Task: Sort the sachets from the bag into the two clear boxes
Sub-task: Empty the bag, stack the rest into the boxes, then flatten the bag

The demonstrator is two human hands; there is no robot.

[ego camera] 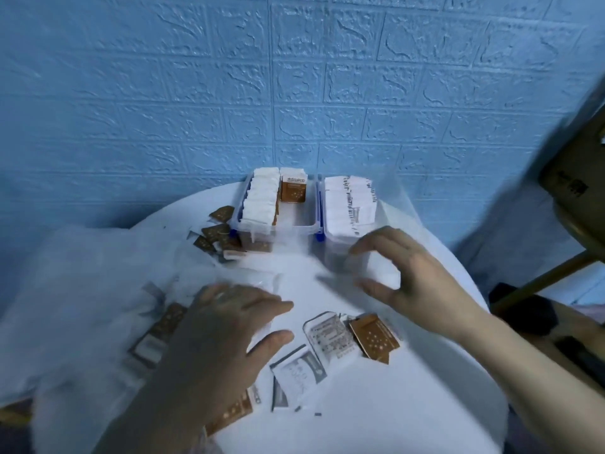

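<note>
Head view shows me both hands held slack over the white table point(409, 404): left hand point(222, 326) spread above the clear bag point(82, 290), right hand point(402, 273) loosely curved, holding nothing, just before the right box point(347, 221). Loose sachets point(330, 335) lie between them; the left box point(278, 221) stands beside it.

Two clear boxes side by side at the table's far edge, left box point(248, 224) holding upright white and brown sachets, right box point(337, 237) packed with white sachets, loose brown sachet point(373, 337) and white sachets point(330, 335) lying flat nearby, translucent bag point(82, 290) crumpled at left
</note>
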